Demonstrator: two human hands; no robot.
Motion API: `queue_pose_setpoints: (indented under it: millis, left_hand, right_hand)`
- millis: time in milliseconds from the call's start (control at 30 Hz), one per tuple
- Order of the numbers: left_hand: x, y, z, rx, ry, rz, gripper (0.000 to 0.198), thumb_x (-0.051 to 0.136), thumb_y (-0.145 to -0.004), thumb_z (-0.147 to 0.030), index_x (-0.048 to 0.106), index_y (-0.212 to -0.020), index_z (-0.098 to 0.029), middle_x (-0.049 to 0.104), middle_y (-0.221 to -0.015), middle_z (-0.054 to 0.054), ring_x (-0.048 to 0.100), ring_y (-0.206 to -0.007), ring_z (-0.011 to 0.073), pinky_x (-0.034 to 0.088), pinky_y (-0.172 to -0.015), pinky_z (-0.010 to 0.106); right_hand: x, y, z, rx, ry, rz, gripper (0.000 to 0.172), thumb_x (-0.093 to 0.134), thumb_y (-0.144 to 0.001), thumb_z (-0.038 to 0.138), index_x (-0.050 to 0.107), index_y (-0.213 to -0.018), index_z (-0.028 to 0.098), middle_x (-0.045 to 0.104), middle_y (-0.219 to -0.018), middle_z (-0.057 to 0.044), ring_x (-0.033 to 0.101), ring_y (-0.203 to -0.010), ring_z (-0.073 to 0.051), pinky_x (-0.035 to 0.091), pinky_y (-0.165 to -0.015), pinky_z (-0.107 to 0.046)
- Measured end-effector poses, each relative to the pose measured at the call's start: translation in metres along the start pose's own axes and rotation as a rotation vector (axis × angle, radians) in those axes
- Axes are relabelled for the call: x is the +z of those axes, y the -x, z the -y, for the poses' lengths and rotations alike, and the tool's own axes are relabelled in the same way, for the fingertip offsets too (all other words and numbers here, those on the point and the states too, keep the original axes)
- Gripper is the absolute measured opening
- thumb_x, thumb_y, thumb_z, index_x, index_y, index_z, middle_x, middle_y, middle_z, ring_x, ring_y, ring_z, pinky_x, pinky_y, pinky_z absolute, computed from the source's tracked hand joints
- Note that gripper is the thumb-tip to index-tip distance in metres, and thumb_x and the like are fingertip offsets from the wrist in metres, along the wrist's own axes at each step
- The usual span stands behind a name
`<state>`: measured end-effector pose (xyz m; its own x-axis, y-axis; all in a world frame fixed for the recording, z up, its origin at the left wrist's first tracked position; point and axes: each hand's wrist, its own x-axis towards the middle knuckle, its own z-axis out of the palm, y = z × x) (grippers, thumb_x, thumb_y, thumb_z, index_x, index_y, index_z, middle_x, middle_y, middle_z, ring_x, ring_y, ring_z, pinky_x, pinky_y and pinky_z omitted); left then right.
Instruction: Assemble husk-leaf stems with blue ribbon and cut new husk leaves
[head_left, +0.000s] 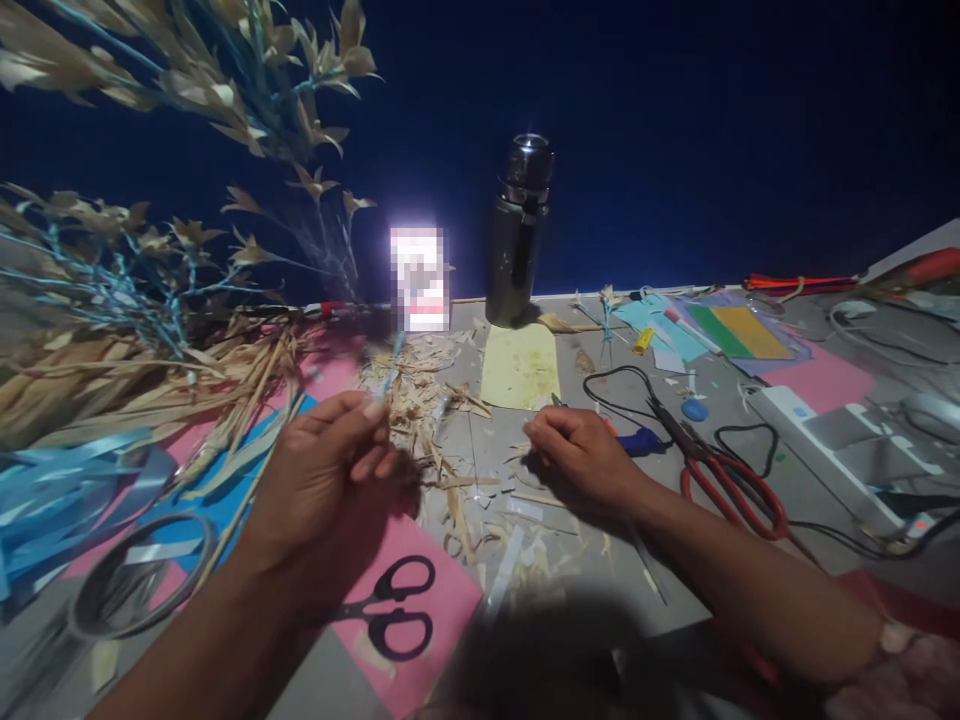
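Observation:
My left hand [330,465] pinches a thin stem wrapped in light blue [393,365] between thumb and fingertips, and the stem points up. To its right, my right hand [577,450] is curled closed low over the table; what its fingers hold, if anything, is hidden. A small dark tip shows just above its knuckles. Shavings of dry husk [424,385] lie between and beyond the hands. Under my left forearm, black-handled scissors [401,610] rest on pink paper [450,580]. Large red-handled scissors [739,490] lie right of my right hand.
Branches with dried husk flowers [180,260] stand at the left, above blue ribbon [82,500] and a roll of tape [142,575]. A dark flask [517,240] stands behind yellow paper [520,370]. A lit, blurred screen [420,280] is beside it. A white power strip [832,460] with cables lies right.

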<state>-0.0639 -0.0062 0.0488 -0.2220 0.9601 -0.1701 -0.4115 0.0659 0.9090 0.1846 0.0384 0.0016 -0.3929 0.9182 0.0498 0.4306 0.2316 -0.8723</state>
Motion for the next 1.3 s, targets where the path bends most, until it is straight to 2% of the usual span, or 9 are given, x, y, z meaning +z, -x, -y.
queue_pose_setpoints:
  millis: [167,367,533,633,767,933,1167,1233,1300]
  left_hand:
    - [-0.014,0.000,-0.015,-0.028,-0.070,0.028,0.031,0.089,-0.063,-0.024,0.060,-0.058,-0.015,0.045,-0.046,-0.009,0.032,-0.034,0.0015,0.039,-0.037,0.015]
    - [-0.026,-0.003,0.012,-0.056,-0.153,-0.017,0.027,0.081,-0.076,-0.024,0.061,-0.059,-0.016,0.045,-0.048,-0.007,0.037,-0.038,0.0033,0.037,-0.040,0.015]
    - [-0.029,0.000,0.021,-0.021,-0.111,-0.051,0.024,0.078,-0.080,-0.021,0.061,-0.063,-0.018,0.042,-0.048,-0.007,0.037,-0.041,0.0047,0.038,-0.042,0.015]
    - [-0.028,0.005,0.021,-0.064,-0.111,-0.050,0.025,0.078,-0.080,-0.023,0.060,-0.063,-0.019,0.043,-0.047,-0.007,0.039,-0.041,0.0063,0.039,-0.041,0.017]
    - [-0.030,0.006,0.025,-0.093,-0.126,-0.044,0.021,0.082,-0.077,-0.024,0.063,-0.067,-0.020,0.045,-0.047,-0.007,0.040,-0.040,0.0071,0.044,-0.043,0.020]
    - [-0.029,0.004,0.030,-0.114,-0.134,-0.047,0.023,0.082,-0.078,-0.025,0.063,-0.066,-0.020,0.046,-0.047,-0.006,0.040,-0.041,0.0077,0.041,-0.041,0.020]
    - [-0.026,0.004,0.031,-0.118,-0.098,-0.050,0.022,0.081,-0.079,-0.024,0.063,-0.066,-0.020,0.044,-0.046,-0.007,0.039,-0.041,0.0075,0.041,-0.042,0.021]
    - [-0.026,0.004,0.032,-0.122,-0.100,-0.051,0.023,0.081,-0.080,-0.025,0.063,-0.066,-0.020,0.043,-0.046,-0.007,0.039,-0.041,0.0082,0.043,-0.042,0.022]
    - [-0.026,0.003,0.032,-0.109,-0.098,-0.052,0.023,0.080,-0.080,-0.025,0.063,-0.066,-0.020,0.043,-0.046,-0.007,0.039,-0.041,0.0083,0.043,-0.042,0.022]
  right_hand:
    - [0.004,-0.004,-0.005,0.039,-0.049,0.025,0.011,0.061,-0.087,0.022,0.068,-0.079,0.019,0.073,-0.073,-0.002,0.068,-0.070,-0.017,0.047,-0.068,-0.027]
    - [0.006,-0.003,0.011,-0.081,0.486,0.305,0.017,0.063,-0.092,0.022,0.075,-0.081,0.020,0.075,-0.079,-0.004,0.064,-0.072,-0.018,0.037,-0.063,-0.027]
    - [-0.007,0.000,0.025,-0.070,0.890,0.326,0.018,0.062,-0.094,0.027,0.075,-0.083,0.020,0.076,-0.083,-0.008,0.064,-0.071,-0.021,0.029,-0.059,-0.029]
    - [-0.013,0.008,0.020,-0.078,0.942,0.408,0.026,0.064,-0.095,0.035,0.072,-0.076,0.019,0.074,-0.074,-0.007,0.064,-0.067,-0.022,0.023,-0.056,-0.030]
    - [-0.014,0.018,0.010,-0.137,0.876,0.500,0.010,0.073,-0.088,0.030,0.071,-0.083,0.021,0.076,-0.082,-0.005,0.066,-0.073,-0.021,0.021,-0.056,-0.030]
    - [-0.022,0.018,0.009,-0.086,0.931,0.467,0.011,0.064,-0.090,0.018,0.069,-0.081,0.020,0.076,-0.084,-0.006,0.064,-0.075,-0.020,0.024,-0.058,-0.031]
    - [-0.034,0.015,0.006,-0.049,0.983,0.244,0.016,0.055,-0.097,0.021,0.069,-0.088,0.019,0.072,-0.086,-0.009,0.061,-0.074,-0.022,0.027,-0.061,-0.032]
    - [-0.025,0.014,0.012,-0.122,0.950,0.217,0.019,0.053,-0.099,0.023,0.068,-0.090,0.019,0.071,-0.086,-0.009,0.059,-0.076,-0.022,0.027,-0.062,-0.033]
    - [-0.012,0.013,0.023,-0.287,0.870,0.285,0.022,0.052,-0.102,0.029,0.067,-0.088,0.019,0.069,-0.086,-0.009,0.057,-0.078,-0.021,0.028,-0.062,-0.033]
